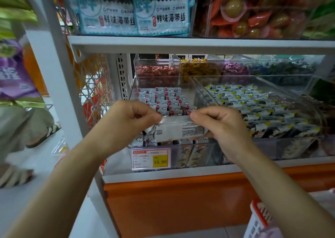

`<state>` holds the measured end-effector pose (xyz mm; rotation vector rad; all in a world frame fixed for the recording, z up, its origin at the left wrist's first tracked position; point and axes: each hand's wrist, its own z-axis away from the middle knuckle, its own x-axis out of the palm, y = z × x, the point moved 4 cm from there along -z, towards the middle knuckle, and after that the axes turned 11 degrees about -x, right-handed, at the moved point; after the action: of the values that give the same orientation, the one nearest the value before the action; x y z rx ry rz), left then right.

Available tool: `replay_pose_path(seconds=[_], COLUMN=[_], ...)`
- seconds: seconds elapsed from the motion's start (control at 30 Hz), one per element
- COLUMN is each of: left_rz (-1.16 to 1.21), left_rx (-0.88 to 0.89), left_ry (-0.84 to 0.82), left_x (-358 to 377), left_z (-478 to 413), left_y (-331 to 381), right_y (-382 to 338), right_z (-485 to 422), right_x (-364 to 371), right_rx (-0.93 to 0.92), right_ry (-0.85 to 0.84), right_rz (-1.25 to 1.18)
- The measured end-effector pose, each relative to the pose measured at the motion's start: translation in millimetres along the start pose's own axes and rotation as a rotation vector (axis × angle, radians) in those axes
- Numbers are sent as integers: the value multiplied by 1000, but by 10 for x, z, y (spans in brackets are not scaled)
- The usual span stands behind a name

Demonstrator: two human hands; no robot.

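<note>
A white snack packet [176, 129] with small black print is held level in front of a shop shelf. My left hand [125, 121] pinches its left end between thumb and forefinger. My right hand [223, 127] pinches its right end the same way. Right behind the packet stands a clear plastic bin [188, 85] filled with several small white packets with red marks [166, 99].
A second clear bin [306, 85] of blue and yellow packets stands to the right. Small candy bins [156, 72] line the back of the shelf. A price tag [151, 158] reads 15.80. A red and white basket [259, 219] is at lower right. A person's sandalled feet [45, 134] are on the left.
</note>
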<state>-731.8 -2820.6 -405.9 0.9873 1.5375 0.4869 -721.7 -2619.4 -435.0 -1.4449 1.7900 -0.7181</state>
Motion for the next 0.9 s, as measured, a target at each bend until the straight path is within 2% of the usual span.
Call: replay_pose_path(seconds=[0.2,0.37,0.5,0.7,0.8,0.9], left_rz=[59,63,66,86,113,-38], left_rx=[-30,-36,-34,-82,-80,-34], left_ry=[-83,-83,-96,18,74,172], left_x=[78,100,145,158,153,125], left_z=[25,24,20,3,5,0], left_y=[0,-8,-19,-90,-94,-131], right_y=[36,59,92,70,65,60], right_z=[-13,-37,-35,-31,-48,-65], right_x=[-17,-34,-67,-36,-74,-129], right_rx=[12,211,271,140,40,27], right_ry=[36,-48,-70,-112,-37,34], right_rz=[-43,-274,-318,-388,-228,-159])
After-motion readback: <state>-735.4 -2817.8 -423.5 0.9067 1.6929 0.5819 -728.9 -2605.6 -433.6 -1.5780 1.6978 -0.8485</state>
